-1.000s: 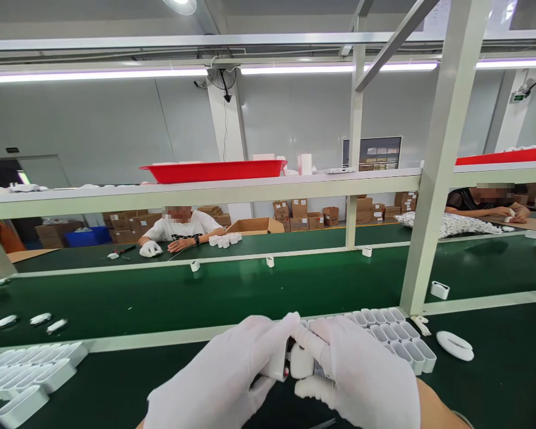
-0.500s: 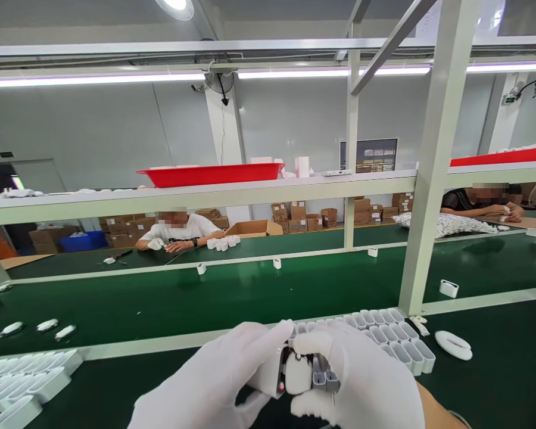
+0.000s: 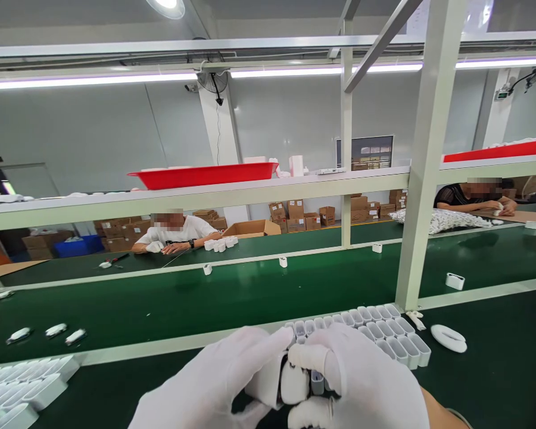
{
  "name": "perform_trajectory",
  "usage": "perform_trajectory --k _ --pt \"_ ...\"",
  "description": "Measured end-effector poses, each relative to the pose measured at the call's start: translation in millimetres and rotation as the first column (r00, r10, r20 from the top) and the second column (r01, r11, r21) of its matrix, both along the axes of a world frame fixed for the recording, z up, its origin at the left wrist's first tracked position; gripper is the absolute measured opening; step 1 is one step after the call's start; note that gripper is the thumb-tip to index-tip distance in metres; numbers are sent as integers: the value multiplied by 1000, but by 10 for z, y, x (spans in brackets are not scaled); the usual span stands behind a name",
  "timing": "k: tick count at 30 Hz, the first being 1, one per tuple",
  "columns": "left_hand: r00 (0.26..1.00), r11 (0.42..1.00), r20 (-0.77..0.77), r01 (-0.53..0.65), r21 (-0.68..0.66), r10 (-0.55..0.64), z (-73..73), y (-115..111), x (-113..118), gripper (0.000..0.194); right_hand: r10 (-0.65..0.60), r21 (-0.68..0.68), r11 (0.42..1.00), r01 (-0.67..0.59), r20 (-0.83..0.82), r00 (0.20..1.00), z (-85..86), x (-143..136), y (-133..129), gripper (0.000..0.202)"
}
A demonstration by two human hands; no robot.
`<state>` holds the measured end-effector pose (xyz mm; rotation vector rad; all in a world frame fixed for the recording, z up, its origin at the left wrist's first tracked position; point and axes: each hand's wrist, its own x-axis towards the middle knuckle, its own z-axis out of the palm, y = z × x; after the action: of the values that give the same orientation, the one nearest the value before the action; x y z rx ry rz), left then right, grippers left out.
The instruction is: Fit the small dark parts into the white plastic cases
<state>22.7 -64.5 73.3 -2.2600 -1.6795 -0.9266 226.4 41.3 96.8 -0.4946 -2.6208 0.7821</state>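
Observation:
Both my hands wear white gloves and meet at the bottom centre of the head view. My left hand [image 3: 214,387] grips a small white plastic shell [image 3: 268,387]. My right hand [image 3: 361,387] presses a second small white part [image 3: 295,382] against that shell, with a grey piece beside its fingers. Just beyond my fingers lies a block of white open-topped housings [image 3: 379,330] in rows on the green bench surface [image 3: 495,381].
More white housings [image 3: 18,387] lie at the left edge. A white tape ring [image 3: 449,338] sits at right by a grey frame post [image 3: 417,179]. Loose white parts ride the green conveyor [image 3: 250,292]. Two people work across it. Red trays [image 3: 203,174] rest on the shelf.
My hands have sunk slightly lower in view and pressed the two white parts closer together. The loose parts on the conveyor have drifted to the right.

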Motion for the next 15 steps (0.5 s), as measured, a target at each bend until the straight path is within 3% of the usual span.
perform_trajectory --k 4,8,10,13,15 --pt "998 989 -13 65 -135 -68 126 45 -18 49 159 -112 978 -177 -155 975 12 -35 22 22" --pt "991 973 -30 119 -198 -127 255 87 -39 32 217 -296 909 -294 -265 939 37 -45 50 36" --pt "989 969 -29 136 -206 -145 271 90 -41 29 184 -394 875 -280 -265 947 -19 -61 102 62" --pt "986 965 -22 159 -208 -167 252 77 -24 29 167 -548 787 -282 -251 954 -206 -127 230 123" --pt "984 962 -16 172 -213 -179 232 70 -2 29 236 -612 712 -344 -253 938 -343 -181 308 139"
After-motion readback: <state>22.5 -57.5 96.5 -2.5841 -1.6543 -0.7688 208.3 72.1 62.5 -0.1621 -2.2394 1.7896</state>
